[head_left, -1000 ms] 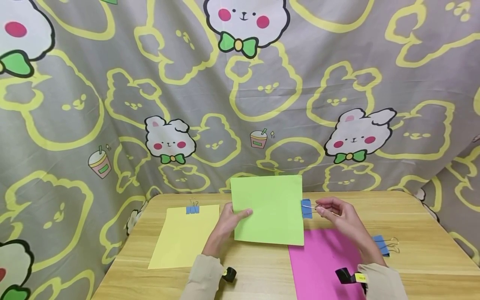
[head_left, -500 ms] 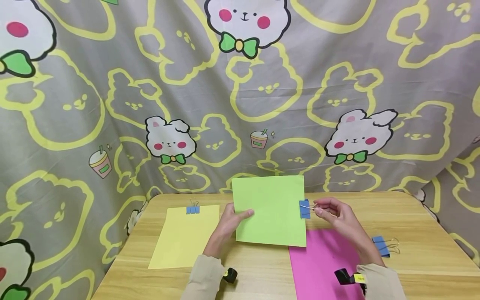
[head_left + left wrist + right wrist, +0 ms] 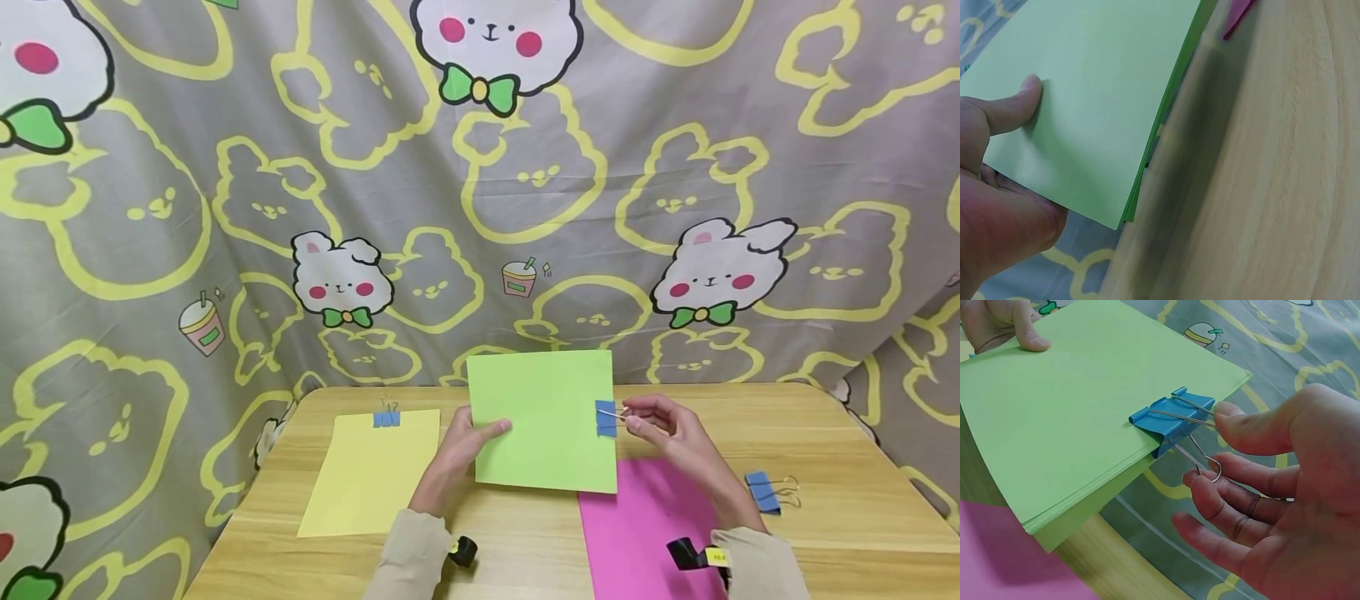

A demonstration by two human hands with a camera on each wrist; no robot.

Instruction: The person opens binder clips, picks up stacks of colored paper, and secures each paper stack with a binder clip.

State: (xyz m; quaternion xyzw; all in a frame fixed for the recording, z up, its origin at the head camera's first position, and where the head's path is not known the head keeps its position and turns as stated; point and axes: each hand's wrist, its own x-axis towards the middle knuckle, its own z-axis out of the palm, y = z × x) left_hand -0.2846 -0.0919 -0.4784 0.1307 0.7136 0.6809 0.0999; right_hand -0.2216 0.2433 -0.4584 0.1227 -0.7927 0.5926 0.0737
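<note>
A stack of light green paper [image 3: 543,425] is held up above the table, tilted toward the head camera. My left hand [image 3: 467,442] grips its left edge, thumb on the front face and the other fingers hidden behind. At the right edge sits a blue binder clip [image 3: 1175,419], its body lapping over the sheets. My right hand [image 3: 671,429] holds the clip by its wire handles. In the right wrist view the thumb lies on the upper handle [image 3: 1185,419], while fingertips are at the lower handle [image 3: 1213,469]. Sheet edges along the stack's side are slightly uneven.
On the wooden table [image 3: 517,542], yellow paper [image 3: 375,483] with a blue binder clip [image 3: 386,419] at its top lies left. Magenta paper [image 3: 645,533] lies beneath the right forearm. Another blue binder clip [image 3: 763,492] rests at right. A patterned curtain [image 3: 450,208] hangs behind the table.
The green stack has shifted slightly right and the binder clip slightly left. The clip, earlier just outside the right edge, now overlaps the paper. The papers on the table stay put.
</note>
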